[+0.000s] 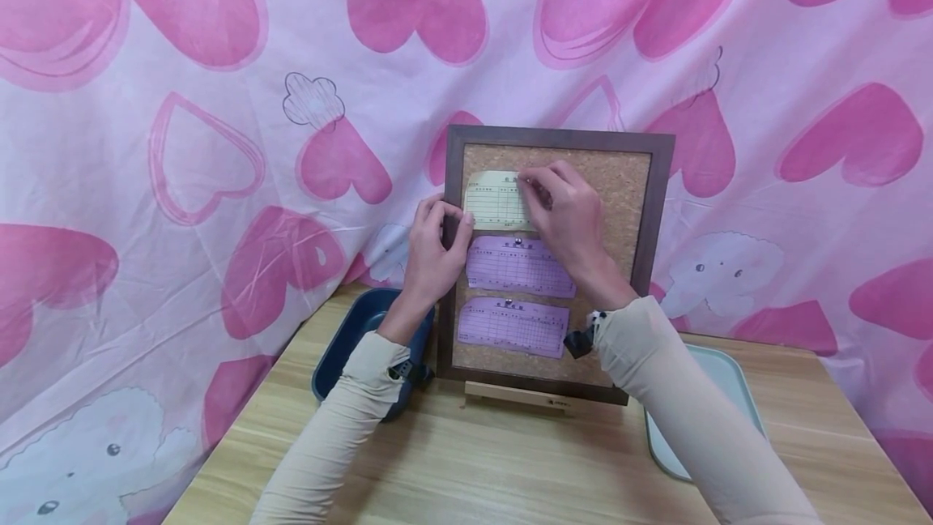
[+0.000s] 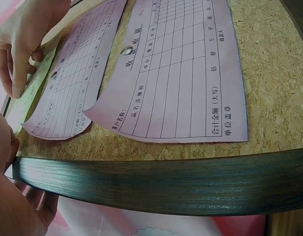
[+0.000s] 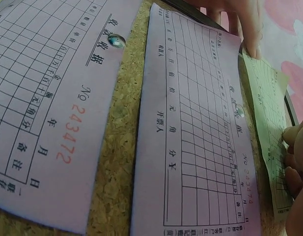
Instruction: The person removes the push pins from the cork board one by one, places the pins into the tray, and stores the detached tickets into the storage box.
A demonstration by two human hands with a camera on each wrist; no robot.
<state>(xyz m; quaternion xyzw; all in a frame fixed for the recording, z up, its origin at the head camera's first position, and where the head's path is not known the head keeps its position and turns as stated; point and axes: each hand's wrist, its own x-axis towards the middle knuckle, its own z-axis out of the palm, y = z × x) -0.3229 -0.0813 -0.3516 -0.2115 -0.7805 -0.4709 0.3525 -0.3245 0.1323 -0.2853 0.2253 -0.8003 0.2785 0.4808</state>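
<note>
A dark-framed corkboard stands upright on a small wooden stand. My left hand grips its left frame edge, the thumb in front by a yellow receipt slip and other fingers behind the frame. My right hand touches the upper part of this slip with bent thumb and index finger; whatever lies under the fingertips is hidden. Below hang two purple receipt slips, the upper one and the lower one. Each has a shiny round-headed pin near its top edge.
A dark blue tray stands left of the board, partly behind my left forearm. At the right lies a pale green tray, partly covered by my right sleeve. A pink heart-patterned cloth hangs behind the wooden table.
</note>
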